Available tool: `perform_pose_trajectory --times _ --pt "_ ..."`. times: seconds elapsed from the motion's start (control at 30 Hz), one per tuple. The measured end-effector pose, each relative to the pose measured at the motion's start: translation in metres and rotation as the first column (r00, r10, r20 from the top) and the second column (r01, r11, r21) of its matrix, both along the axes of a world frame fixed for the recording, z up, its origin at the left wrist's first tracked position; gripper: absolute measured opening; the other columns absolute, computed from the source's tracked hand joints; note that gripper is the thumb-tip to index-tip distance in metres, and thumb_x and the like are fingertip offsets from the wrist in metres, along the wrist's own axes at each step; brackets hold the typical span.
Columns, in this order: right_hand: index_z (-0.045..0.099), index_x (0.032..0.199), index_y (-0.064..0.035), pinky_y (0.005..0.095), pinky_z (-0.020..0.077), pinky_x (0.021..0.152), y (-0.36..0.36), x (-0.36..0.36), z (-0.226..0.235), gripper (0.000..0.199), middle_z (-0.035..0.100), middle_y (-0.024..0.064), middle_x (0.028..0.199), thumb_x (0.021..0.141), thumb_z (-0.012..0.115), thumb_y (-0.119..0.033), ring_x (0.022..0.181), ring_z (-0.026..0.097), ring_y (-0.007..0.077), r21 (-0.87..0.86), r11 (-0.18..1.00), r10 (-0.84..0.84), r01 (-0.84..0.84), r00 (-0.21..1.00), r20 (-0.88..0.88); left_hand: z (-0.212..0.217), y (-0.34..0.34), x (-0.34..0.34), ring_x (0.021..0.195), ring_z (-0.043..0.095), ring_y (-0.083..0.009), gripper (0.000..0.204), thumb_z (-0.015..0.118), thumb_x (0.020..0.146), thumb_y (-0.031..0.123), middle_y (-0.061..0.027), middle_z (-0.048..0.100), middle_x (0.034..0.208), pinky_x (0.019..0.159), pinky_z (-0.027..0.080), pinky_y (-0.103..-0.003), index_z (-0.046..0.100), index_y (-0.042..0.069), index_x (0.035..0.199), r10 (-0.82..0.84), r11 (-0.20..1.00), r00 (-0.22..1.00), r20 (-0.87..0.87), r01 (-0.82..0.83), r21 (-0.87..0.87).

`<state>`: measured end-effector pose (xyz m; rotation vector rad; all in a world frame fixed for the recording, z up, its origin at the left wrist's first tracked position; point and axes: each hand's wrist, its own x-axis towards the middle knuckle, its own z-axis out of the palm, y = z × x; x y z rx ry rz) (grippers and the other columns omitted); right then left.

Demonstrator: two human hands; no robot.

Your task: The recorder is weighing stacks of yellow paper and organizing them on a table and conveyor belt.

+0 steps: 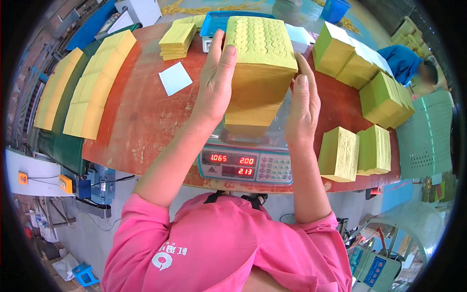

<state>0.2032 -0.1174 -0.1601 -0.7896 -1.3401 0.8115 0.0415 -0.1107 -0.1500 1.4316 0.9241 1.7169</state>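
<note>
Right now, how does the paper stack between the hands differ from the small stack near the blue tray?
The held stack is tall and thick, pressed between the left hand and right hand above the scale. The small stack is thin, untouched, and lies on the red table. Both are yellow paper.

scale pan (253,130) under paper stack (260,63), co-worker's face blurred

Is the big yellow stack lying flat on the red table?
No, both hands, left hand and right hand, hold the yellow paper stack over the scale.
</note>
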Motion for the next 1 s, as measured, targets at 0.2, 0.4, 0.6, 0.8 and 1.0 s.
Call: perform_pose_trajectory --times 0.2,0.4,0.6,0.8,1.0 --pt "0.046 0.144 -0.0031 0.0345 0.0332 0.110 -0.001 0.003 0.002 0.051 0.054 0.0108 0.137 0.104 0.045 -0.035 0.128 0.046 0.0189 -0.011 1.000 0.001 0.000 0.999 0.037 0.001 0.000 0.008 0.142 0.029 -0.0233 0.071 0.041 0.105 0.044 -0.0182 0.033 0.153 0.117 0.021 -0.034 0.022 -0.006 0.151 0.109 0.994 0.993 -0.055 -0.110 -0.008" --pt "0.059 0.133 -0.0059 0.0306 0.0409 0.103 0.009 0.005 0.004 0.033 0.058 0.0136 0.134 0.100 0.054 -0.010 0.124 0.053 0.0191 0.089 0.994 -0.066 0.058 0.993 0.099 0.000 -0.003 0.001 0.142 0.031 -0.0256 0.067 0.047 0.103 0.041 -0.0197 0.034 0.152 0.115 0.025 -0.035 0.027 -0.004 0.149 0.049 0.999 0.998 -0.038 -0.048 0.018" --pt "0.068 0.120 -0.0051 0.0290 0.0453 0.098 0.015 0.002 0.004 0.025 0.059 0.0128 0.133 0.098 0.057 -0.007 0.119 0.057 0.0195 0.154 0.984 -0.113 0.093 0.985 0.131 -0.011 0.005 -0.011 0.144 0.029 -0.0285 0.046 0.059 0.099 0.034 -0.0212 0.031 0.155 0.115 0.025 -0.038 0.052 0.009 0.137 0.093 0.994 0.974 -0.206 -0.078 0.079" --pt "0.068 0.120 -0.0048 0.0284 0.0460 0.097 0.014 0.001 -0.002 0.024 0.059 0.0144 0.132 0.098 0.058 -0.008 0.118 0.057 0.0193 0.143 0.984 -0.120 0.103 0.986 0.117 -0.014 0.001 -0.013 0.144 0.030 -0.0284 0.041 0.059 0.099 0.032 -0.0198 0.031 0.155 0.115 0.025 -0.039 0.055 0.010 0.133 0.099 0.995 0.969 -0.229 -0.092 0.040" --pt "0.056 0.136 -0.0094 0.0321 0.0446 0.100 -0.003 0.017 -0.008 0.040 0.058 0.0129 0.134 0.097 0.060 -0.013 0.122 0.055 0.0204 0.090 0.989 -0.121 0.113 0.989 0.083 0.001 -0.025 -0.028 0.134 0.038 -0.0222 0.060 0.050 0.102 0.037 -0.0136 0.043 0.144 0.112 0.029 -0.036 0.035 -0.001 0.146 0.076 0.994 0.994 -0.080 -0.069 0.088"
